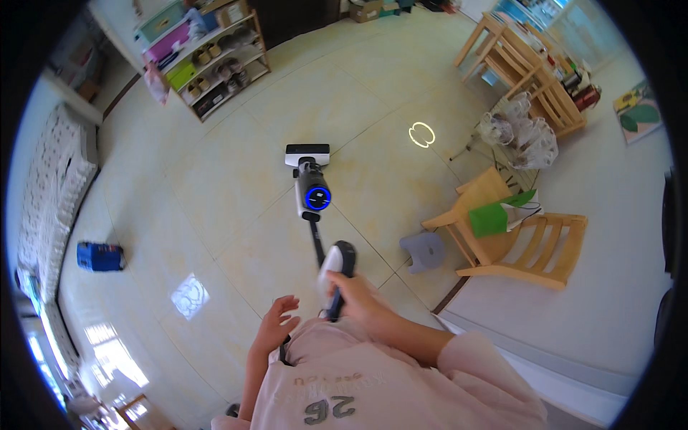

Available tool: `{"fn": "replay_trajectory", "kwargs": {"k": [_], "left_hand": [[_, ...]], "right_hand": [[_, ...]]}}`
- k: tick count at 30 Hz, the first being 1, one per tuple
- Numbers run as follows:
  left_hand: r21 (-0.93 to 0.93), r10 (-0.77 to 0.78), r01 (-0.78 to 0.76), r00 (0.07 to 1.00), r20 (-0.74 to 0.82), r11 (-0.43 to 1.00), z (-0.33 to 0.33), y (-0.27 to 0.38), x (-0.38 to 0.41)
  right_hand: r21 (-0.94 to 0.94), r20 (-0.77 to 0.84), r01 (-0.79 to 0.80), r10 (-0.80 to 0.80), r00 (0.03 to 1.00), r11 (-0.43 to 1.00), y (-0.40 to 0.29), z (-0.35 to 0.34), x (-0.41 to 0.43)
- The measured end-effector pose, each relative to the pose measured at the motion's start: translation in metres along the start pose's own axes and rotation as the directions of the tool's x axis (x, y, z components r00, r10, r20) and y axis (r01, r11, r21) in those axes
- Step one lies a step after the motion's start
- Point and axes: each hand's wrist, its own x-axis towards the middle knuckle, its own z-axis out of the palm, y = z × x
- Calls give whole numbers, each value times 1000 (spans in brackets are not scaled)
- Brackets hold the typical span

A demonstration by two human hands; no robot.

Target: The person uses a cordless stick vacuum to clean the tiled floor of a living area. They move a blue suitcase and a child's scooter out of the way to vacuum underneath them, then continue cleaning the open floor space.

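My right hand [355, 295] is closed around the handle of an upright cordless floor cleaner [309, 188], close to my body. The cleaner has a black and white body, a round display with a lit blue ring, and a wide floor head [307, 155] resting on the tiles ahead of me. A dark tube joins its body to the handle. My left hand [280, 320] is held in front of my waist, left of the handle, with bent fingers apart and nothing in it.
Ahead left stands a shoe rack [231, 75]. A blue case [100, 256] is on the floor at left, near a covered sofa [54, 188]. At right are a purple stool [423, 251], a wooden chair [484, 236] bearing a green bag, plastic bags [521, 131] and a wooden table.
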Motion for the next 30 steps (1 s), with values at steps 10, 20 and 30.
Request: {"fn": "replay_trajectory", "kwargs": {"k": [10, 20, 30], "left_hand": [[705, 114, -40, 992, -58, 708, -100, 148, 117], [859, 137, -264, 964, 227, 439, -235, 294, 294], [707, 197, -448, 890, 411, 547, -149, 364, 521]], "right_hand": [[177, 333, -361, 289, 897, 916, -80, 166, 72], [364, 483, -366, 162, 861, 857, -193, 285, 193], [407, -125, 463, -454, 882, 788, -360, 245, 317]]}}
